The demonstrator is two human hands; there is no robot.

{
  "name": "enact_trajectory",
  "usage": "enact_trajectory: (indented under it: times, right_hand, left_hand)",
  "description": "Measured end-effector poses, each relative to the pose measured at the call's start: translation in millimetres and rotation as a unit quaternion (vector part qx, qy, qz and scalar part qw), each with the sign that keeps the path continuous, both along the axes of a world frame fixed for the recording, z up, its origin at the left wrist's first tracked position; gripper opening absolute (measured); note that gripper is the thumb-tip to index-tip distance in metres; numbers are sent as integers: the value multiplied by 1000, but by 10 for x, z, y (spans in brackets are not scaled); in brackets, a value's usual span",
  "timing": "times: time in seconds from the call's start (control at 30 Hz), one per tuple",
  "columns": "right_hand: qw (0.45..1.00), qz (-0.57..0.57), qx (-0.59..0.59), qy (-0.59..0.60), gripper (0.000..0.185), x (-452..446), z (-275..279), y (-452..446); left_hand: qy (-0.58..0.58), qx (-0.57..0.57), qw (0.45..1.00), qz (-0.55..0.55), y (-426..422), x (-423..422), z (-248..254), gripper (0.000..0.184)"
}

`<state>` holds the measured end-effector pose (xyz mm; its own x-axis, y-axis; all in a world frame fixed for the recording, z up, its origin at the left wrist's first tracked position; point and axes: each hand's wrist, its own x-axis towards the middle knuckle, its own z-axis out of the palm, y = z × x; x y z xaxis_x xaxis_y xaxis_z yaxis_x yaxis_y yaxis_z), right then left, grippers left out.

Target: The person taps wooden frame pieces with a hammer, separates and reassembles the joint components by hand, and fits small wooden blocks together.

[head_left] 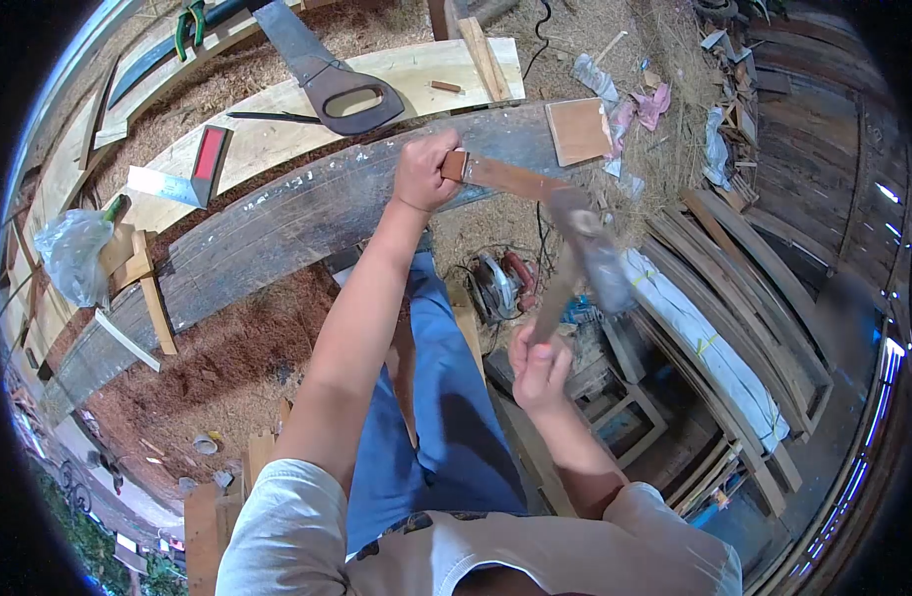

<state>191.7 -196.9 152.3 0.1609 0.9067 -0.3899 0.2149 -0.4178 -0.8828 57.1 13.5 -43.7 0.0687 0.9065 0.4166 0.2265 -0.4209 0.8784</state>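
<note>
My left hand [425, 172] is closed around one end of a narrow reddish-brown wooden piece [510, 178], held above the dark workbench plank. A hammer [591, 256] is in my right hand [541, 368], whose fingers wrap its wooden handle, thumb on top. The hammer's head is smeared by motion and lies close to the far end of the wooden piece; whether they touch I cannot tell. Just beyond my left hand, a handsaw [352, 99] rests on a pale board [277, 104]. A square wooden tile [579, 131] sits on the plank to the right.
A try square [206, 169], a plastic bag [75, 253] and green-handled pliers [190, 30] are on the left. A power saw [497, 286] stands low beside my legs. Stacked boards [744, 298] and a white wrapped bundle [709, 348] lie at right. Shavings [217, 348] cover the ground.
</note>
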Motion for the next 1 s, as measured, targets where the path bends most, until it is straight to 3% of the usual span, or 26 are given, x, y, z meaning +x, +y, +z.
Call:
enact_trajectory:
  times: [0.1, 0.2, 0.37, 0.47, 0.5, 0.63, 0.73, 0.87, 1.0]
  right_hand:
    - [988, -14, -148, -47, 49, 75, -218, -14]
    - [996, -37, -86, 5, 47, 98, -138, -37]
    - [996, -26, -75, -34, 44, 207, -86, -49]
    - [988, -101, -116, 9, 39, 256, 6, -35]
    - [980, -140, -138, 36, 37, 257, 50, -40]
    - [933, -275, -215, 85, 39, 337, -65, -118]
    - [918, -288, -242, 127, 40, 444, -117, -161]
    - [929, -275, -231, 86, 41, 556, -245, -122]
    - [961, -227, -153, 38, 42, 664, -738, -192]
  left_hand:
    - [-8, 1, 1000, -1, -1, 9, 10, 15]
    - [-5, -2, 1000, -4, 2, -2, 28, 15]
    - [28, -3, 997, -71, 54, -52, 73, 20]
    - [51, -259, 954, -144, 114, -104, 399, 34]
    - [137, -313, 920, -189, 166, -164, 568, 40]
    - [305, -165, 897, -273, 189, -162, 621, 33]
    - [366, -46, 885, -284, 261, 44, 600, 28]
    - [405, 21, 860, -310, 358, 294, 482, 25]
    - [426, 58, 834, -345, 414, 377, 431, 22]
